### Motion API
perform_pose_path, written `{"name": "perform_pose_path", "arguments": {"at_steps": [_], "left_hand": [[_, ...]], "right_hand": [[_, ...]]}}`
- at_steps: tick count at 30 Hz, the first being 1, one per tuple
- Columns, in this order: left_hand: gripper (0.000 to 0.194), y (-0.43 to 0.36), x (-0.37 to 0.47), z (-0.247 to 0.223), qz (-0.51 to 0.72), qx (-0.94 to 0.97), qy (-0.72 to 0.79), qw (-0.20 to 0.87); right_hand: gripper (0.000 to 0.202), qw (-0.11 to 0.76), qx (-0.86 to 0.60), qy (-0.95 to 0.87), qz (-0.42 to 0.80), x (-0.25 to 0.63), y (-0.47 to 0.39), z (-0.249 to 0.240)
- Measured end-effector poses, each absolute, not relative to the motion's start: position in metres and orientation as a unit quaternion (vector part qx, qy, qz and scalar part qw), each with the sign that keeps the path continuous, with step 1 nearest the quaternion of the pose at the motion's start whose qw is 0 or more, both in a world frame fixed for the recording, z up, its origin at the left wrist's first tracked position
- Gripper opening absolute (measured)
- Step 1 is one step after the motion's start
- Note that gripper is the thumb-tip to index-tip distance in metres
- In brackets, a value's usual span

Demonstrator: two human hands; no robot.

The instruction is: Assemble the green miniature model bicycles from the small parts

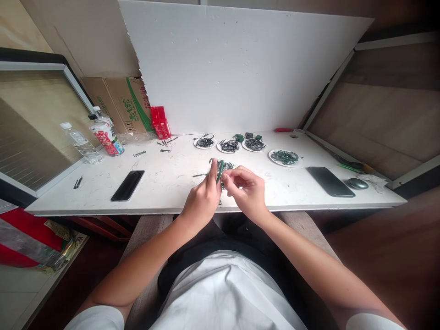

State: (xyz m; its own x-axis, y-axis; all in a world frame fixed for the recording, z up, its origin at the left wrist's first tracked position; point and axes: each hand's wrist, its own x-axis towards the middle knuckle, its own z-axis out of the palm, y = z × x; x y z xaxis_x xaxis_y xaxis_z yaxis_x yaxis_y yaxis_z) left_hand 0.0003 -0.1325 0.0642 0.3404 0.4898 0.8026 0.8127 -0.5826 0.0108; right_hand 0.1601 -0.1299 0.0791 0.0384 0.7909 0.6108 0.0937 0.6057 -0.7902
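My left hand (202, 198) is closed, with a slim dark green plastic piece (220, 171) held upright along its fingers. Close beside it on the right, my right hand (250, 189) pinches with thumb and forefinger at the lower part of that piece; whatever sits between its fingertips is too small to make out. Behind both hands lies a partly hidden cluster of dark plastic parts (228, 166). Farther back, a white plate of green parts (284, 157) stands to the right.
Three white plates with black parts, the left one (205, 142) among them, line the back near green blocks (248, 136). Phones lie left (127, 185) and right (330, 181), the latter beside a mouse-like rounded object (358, 184). Bottles (107, 137) and a red box (160, 123) stand left.
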Motion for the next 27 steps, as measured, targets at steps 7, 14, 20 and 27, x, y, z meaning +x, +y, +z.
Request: {"name": "perform_pose_path", "arguments": {"at_steps": [7, 14, 20, 27], "left_hand": [[0.087, -0.130, -0.001, 0.061, -0.368, -0.798, -0.425, 0.216], [0.087, -0.128, -0.003, 0.063, -0.377, -0.801, -0.409, 0.222], [0.077, -0.125, -0.005, 0.063, -0.377, -0.804, -0.427, 0.173], [0.072, -0.129, -0.004, 0.065, -0.404, -0.801, -0.418, 0.140]], "right_hand": [[0.031, 0.620, -0.359, -0.617, 0.325, 0.160, -0.129, 0.080], [0.046, 0.602, -0.372, -0.593, 0.385, 0.161, -0.128, 0.085], [0.032, 0.619, -0.362, -0.638, 0.280, 0.162, -0.126, 0.082], [0.012, 0.633, -0.252, -0.732, 0.006, 0.172, -0.117, 0.078]]}}
